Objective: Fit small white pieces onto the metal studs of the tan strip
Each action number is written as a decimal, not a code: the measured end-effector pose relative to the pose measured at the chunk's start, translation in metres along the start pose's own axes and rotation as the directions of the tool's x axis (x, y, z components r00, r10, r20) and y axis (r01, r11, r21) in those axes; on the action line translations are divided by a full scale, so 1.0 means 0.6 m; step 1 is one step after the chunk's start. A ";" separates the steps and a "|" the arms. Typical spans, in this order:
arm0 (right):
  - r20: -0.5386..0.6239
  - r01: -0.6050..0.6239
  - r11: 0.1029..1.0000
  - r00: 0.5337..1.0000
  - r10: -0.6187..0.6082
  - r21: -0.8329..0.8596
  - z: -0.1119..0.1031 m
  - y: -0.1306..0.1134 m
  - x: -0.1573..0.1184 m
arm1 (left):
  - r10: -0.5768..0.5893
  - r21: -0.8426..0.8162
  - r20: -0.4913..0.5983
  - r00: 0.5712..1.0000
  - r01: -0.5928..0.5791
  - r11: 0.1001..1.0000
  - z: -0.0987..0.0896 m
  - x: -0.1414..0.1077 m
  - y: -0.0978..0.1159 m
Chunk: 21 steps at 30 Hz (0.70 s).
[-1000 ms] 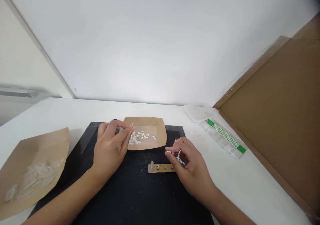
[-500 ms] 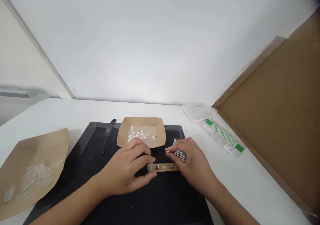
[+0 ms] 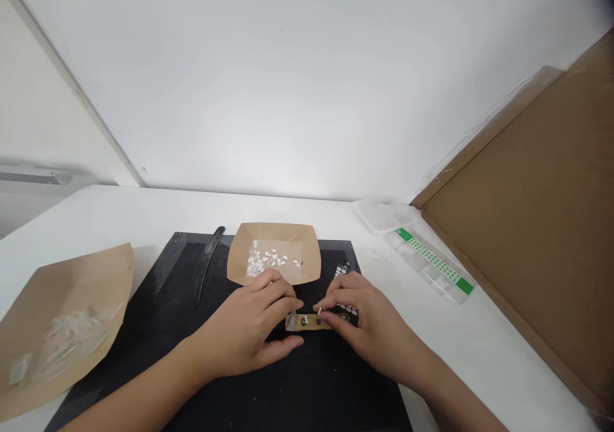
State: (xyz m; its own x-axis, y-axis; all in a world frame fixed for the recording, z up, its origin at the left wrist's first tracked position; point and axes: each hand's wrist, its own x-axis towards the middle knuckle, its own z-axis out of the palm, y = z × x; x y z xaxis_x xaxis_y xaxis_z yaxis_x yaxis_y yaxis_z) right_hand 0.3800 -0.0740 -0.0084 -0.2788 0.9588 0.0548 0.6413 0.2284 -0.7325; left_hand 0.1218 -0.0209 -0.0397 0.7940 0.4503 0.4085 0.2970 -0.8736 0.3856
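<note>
A narrow tan strip (image 3: 311,321) with small metallic pieces along it lies on the black mat (image 3: 288,393). My left hand (image 3: 254,323) is at its left end, thumb and fingers apart on either side of a clear piece there. My right hand (image 3: 367,310) pinches a tiny white piece (image 3: 320,311) just above the strip and covers the strip's right part. Partly under the right hand is a dark sheet with white ovals (image 3: 341,269). Behind my left hand, a cardboard tray (image 3: 311,253) holds many small white ovals.
A dark curved tool (image 3: 208,262) lies at the mat's back left. At the left is a larger cardboard tray (image 3: 112,272) of clear plastic pieces. To the right are a green-and-clear plastic packet (image 3: 434,262), a translucent lid (image 3: 384,214) and a cardboard panel (image 3: 537,214).
My right hand has lowered its white piece towards the strip. A pale round spot on the strip now looks dark. The whole view has shifted slightly.
</note>
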 end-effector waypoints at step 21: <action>0.079 -0.187 0.982 0.979 0.186 -0.002 0.011 0.013 0.007 | -0.081 -0.024 0.002 0.997 0.081 0.996 0.022 -0.008 -0.006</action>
State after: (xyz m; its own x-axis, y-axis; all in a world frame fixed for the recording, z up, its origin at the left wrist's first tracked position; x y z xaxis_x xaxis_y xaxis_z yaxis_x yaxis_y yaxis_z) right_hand 0.3792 -0.0690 -0.0185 -0.2096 0.9683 -0.1362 0.6837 0.0456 -0.7283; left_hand 0.1239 -0.0223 -0.0537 0.7684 0.5192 0.3741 0.3474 -0.8294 0.4375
